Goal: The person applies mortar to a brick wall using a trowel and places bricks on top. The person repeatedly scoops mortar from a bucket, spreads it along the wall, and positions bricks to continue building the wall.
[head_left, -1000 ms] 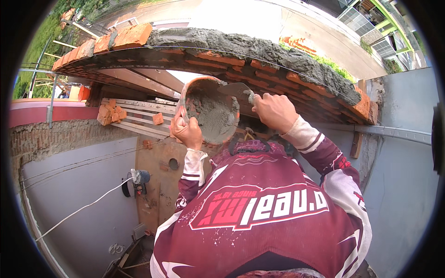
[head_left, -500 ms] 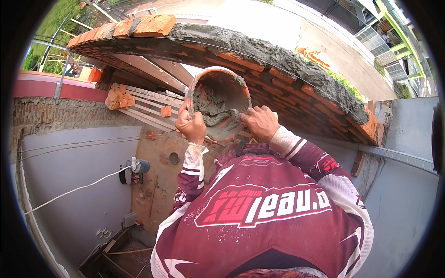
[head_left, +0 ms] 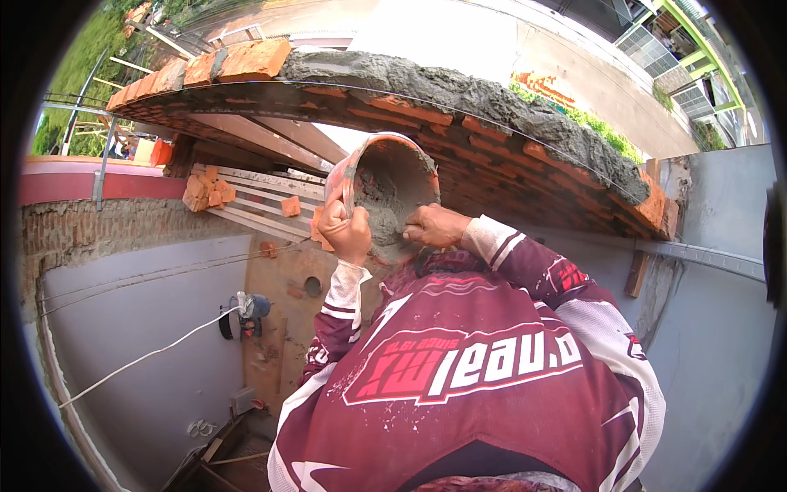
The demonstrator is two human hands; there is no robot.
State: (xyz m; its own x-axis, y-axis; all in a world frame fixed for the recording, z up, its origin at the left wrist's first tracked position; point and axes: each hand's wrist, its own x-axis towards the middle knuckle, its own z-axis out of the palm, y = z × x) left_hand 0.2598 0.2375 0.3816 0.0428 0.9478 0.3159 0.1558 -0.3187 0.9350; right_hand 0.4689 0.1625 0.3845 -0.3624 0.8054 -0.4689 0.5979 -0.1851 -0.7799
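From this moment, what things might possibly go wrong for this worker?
Two risks, in my judgement:

1. The bucket is tilted, and the left hand grips its rim; if that grip slips, wet mortar may spill.

2. Brick pieces lie loosely heaped on the narrow planks to the left; a knock could make some fall.

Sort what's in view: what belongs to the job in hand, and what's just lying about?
In the job:
tilted bucket, left hand at its rim
grey mortar inside, right hand close by
brick wall with mortar on top

Apparently lying about:
loose orange brick pieces
white cable, lower left
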